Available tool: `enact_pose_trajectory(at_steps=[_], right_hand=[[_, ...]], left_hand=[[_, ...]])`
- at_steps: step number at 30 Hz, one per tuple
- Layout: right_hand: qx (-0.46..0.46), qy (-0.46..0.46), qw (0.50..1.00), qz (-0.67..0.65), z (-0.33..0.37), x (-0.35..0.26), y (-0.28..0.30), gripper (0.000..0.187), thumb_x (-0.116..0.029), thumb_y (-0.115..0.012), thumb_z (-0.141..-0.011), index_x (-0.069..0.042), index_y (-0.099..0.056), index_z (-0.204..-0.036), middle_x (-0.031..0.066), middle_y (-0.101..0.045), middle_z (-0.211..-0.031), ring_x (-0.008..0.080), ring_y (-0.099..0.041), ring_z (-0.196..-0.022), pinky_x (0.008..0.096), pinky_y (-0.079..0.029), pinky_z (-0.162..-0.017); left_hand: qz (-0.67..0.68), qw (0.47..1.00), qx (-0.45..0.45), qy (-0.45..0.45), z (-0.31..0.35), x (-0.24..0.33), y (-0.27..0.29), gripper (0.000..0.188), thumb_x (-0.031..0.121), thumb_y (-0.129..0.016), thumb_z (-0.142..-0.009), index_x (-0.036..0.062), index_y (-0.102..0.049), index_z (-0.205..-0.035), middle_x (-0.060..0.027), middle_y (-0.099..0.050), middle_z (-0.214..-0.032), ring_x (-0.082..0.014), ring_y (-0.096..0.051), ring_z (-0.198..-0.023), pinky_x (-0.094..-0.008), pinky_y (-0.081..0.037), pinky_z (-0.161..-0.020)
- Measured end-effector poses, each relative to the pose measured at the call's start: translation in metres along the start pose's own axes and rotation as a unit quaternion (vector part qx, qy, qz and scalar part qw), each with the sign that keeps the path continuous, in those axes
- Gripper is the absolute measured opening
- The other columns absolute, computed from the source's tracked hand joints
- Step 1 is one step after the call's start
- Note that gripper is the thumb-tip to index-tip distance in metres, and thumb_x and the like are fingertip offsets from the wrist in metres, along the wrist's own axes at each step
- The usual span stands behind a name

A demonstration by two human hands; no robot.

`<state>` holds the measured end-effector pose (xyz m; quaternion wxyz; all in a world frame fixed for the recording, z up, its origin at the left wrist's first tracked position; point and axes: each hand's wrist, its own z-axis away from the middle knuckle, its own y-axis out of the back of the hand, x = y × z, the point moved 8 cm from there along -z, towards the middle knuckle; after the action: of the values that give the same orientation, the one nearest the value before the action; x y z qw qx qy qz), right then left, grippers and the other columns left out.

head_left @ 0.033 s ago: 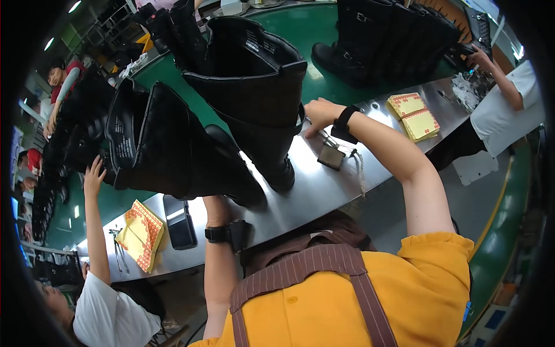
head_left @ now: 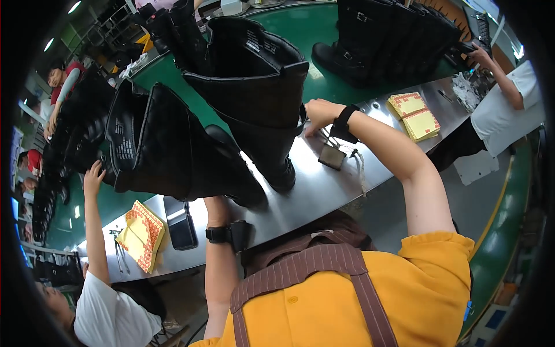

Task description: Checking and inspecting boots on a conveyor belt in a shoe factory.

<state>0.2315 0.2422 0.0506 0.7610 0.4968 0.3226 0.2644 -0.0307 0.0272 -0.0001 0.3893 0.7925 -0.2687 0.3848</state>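
Two tall black boots stand before me on the metal-topped bench (head_left: 277,217). The right boot (head_left: 248,104) is upright with its shaft open at the top. The left boot (head_left: 167,150) leans to the left, its pale-printed lining showing. My right hand (head_left: 321,113) is at the side of the right boot, beside its ankle-high strap, with fingers curled against it and the tips partly hidden behind the shaft. My left hand (head_left: 216,211) reaches under the left boot, which covers its fingers. Below my right hand lies a small dark square block (head_left: 332,157) among metal tools and a cord.
A phone (head_left: 180,222) and a yellow card stack (head_left: 140,236) lie at left; another banded card stack (head_left: 414,116) is at right. More boots (head_left: 370,43) stand on the green conveyor (head_left: 277,23). A co-worker's hand (head_left: 93,179) touches boots at left; another person works at far right.
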Motion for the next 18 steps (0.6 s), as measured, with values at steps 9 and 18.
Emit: enact_pose_trajectory(at_steps=[9,18], right_hand=[[0.371,-0.046,0.894,-0.249,0.067,0.091,0.033,0.019,-0.021,-0.065,-0.088,-0.007,-0.073,-0.097,0.0136,-0.072,-0.092,0.0259,-0.070,-0.085,0.0328,-0.053,-0.078],[0.286,0.046,0.957,-0.026,0.137,-0.006,0.000,0.015,-0.019,-0.066,-0.087,-0.007,-0.062,-0.095,0.0098,-0.063,-0.112,0.0288,-0.056,-0.111,0.0444,-0.044,-0.095]], left_hand=[[0.276,0.950,0.043,0.139,0.007,-0.024,-0.009,0.026,-0.006,-0.047,-0.090,-0.0032,-0.060,-0.112,-0.0164,-0.064,-0.109,-0.0296,-0.061,-0.103,-0.0366,-0.047,-0.089],[0.366,0.908,0.059,0.195,0.010,-0.022,-0.013,0.026,0.011,-0.043,-0.100,-0.0034,-0.059,-0.114,-0.0119,-0.063,-0.112,-0.0225,-0.060,-0.102,-0.0359,-0.047,-0.090]])
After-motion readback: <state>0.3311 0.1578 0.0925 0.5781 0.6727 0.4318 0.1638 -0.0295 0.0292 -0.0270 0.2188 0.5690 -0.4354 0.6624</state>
